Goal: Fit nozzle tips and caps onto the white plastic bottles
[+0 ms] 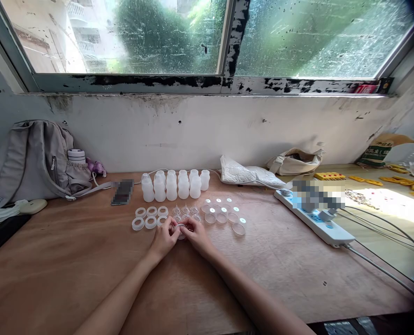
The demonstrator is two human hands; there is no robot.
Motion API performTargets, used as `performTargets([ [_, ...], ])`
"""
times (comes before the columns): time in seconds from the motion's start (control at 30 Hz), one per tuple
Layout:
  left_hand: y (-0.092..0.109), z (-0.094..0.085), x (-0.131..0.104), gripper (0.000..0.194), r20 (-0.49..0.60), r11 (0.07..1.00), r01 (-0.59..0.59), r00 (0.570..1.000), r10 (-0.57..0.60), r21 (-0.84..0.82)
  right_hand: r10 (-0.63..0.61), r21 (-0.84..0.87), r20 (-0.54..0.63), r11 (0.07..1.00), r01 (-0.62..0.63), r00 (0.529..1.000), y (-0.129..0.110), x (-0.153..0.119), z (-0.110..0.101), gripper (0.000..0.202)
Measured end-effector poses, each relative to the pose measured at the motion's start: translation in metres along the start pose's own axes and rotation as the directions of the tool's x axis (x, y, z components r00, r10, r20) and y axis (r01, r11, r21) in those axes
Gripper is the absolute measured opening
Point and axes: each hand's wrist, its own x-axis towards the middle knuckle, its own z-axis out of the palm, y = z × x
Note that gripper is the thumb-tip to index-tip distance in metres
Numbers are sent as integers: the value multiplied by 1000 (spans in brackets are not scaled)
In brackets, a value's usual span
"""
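My left hand (164, 239) and my right hand (197, 237) meet at the middle of the table, fingertips closed around a small translucent ring-shaped bottle part (181, 236). Fingers hide much of it, so whether it is one piece or two joined I cannot tell. Just beyond the fingers stand several clear bottle nipples (185, 211). Left of them, white collar rings (138, 224) lie in two rows. On the right are several clear round caps (238, 228) and small white discs (242, 220). Behind everything, frosted baby bottles (171, 186) stand upright without tops.
A phone (123, 192) lies left of the bottles, near a grey backpack (35, 158). A white padded pouch (248, 174) rests against the wall. Further right are a power strip (315, 223) with cables, a beige bag (295, 161) and yellow plastic pieces (398, 179).
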Motion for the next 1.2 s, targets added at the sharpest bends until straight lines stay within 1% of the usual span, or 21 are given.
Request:
performTargets([
  [0.13,2,0,0,5,18,1000,-7,1000,7,14,19,49,11,999,-19,1000,0,1,0,14],
  [0.23,2,0,-1,3,16,1000,-16,1000,16,24,15,53,11,998,-16,1000,-1,2,0,12],
  [0.37,4,0,-2,3,6,999,-25,1000,25,37,-20,8,4,1000,20,1000,-8,0,-1,8],
  [0.43,4,0,-2,4,-6,998,-27,1000,28,52,-51,-40,-20,998,50,999,-11,-1,-1,7],
  [0.5,3,1,-2,5,-28,997,-29,999,31,70,-59,-53,-39,997,57,998,-12,-2,0,8],
  [0.6,1,1,-2,6,-60,997,-26,998,30,69,36,40,-26,999,-35,999,-11,-2,0,12],
  [0.67,0,1,-2,8,-57,999,-18,998,21,51,93,105,-12,990,-91,996,-9,0,0,12],
  [0.83,0,-1,0,16,-14,999,-16,1000,17,45,49,134,-1,990,-48,999,-5,1,-1,14],
  [1.0,1,-2,-1,13,-1,996,-43,999,44,74,68,195,28,978,-73,997,-3,0,1,23],
  [1.2,2,-1,-3,10,-14,994,-69,997,70,83,39,83,14,996,-40,999,-8,-2,2,20],
])
